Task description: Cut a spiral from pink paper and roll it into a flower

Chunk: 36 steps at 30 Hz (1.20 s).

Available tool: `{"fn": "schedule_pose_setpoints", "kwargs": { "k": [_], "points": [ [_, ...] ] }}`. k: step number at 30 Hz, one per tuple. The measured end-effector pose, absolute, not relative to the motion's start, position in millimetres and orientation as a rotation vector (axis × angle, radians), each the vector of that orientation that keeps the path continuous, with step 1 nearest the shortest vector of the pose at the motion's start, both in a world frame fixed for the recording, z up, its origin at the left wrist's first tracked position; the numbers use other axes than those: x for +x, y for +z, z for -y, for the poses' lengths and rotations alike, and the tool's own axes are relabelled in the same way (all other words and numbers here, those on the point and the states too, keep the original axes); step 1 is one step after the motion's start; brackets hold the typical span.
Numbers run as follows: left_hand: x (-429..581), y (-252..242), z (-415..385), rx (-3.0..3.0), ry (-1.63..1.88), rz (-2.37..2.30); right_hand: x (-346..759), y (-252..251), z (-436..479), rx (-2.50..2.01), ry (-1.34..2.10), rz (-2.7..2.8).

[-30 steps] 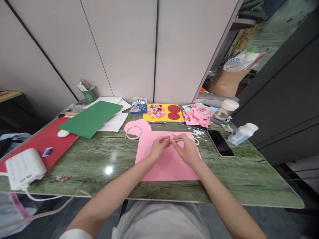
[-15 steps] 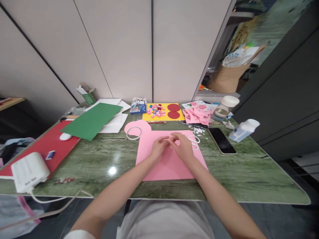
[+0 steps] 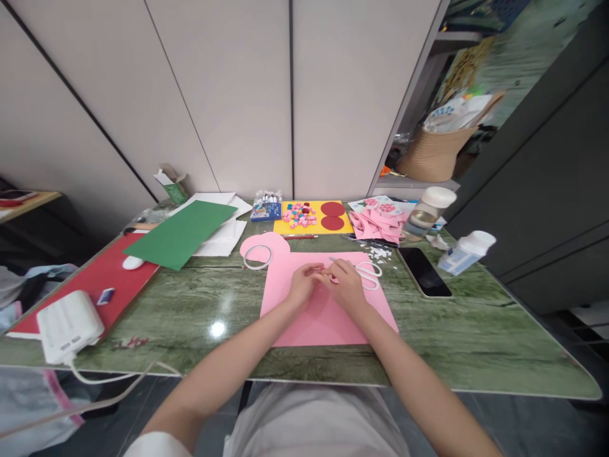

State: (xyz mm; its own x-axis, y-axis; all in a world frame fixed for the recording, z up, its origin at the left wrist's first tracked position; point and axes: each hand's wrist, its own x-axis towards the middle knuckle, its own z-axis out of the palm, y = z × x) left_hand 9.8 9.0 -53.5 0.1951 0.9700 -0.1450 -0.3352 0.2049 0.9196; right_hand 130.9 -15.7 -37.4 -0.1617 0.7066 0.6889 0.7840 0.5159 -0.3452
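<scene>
My left hand (image 3: 303, 285) and my right hand (image 3: 344, 285) meet above a pink sheet of paper (image 3: 323, 324), fingers bent and fingertips pinched together. Whatever lies between the fingers is too small and too covered to make out; a pinkish bit shows there. White-handled scissors (image 3: 370, 277) rest on the sheet beside my right hand, their blades partly hidden by it. To the left of the sheet's top corner lies a round pink paper piece (image 3: 269, 242), with a roll of tape (image 3: 257, 257) on its edge.
Behind the sheet, a yellow sheet (image 3: 285, 230) bears small colourful pieces and two red circles (image 3: 332, 209). Pink scraps (image 3: 378, 225), a phone (image 3: 423, 271), a clear bottle (image 3: 425, 212) and a white bottle (image 3: 466, 252) stand right. Left are green paper (image 3: 183, 231) and a white power bank (image 3: 71, 324).
My right hand's fingers have curled lower and closer over the left fingertips. The scissors' handles show more beside it. The view has shifted slightly.
</scene>
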Motion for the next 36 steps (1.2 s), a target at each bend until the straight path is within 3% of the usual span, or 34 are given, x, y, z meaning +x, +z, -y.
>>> {"fn": "schedule_pose_setpoints", "kwargs": {
  "k": [36],
  "points": [
    [3.7,-45.3,-15.3,1.176,1.098,-0.911,130.2,-27.3,29.1,-1.257,-0.164,1.958]
  ]
}}
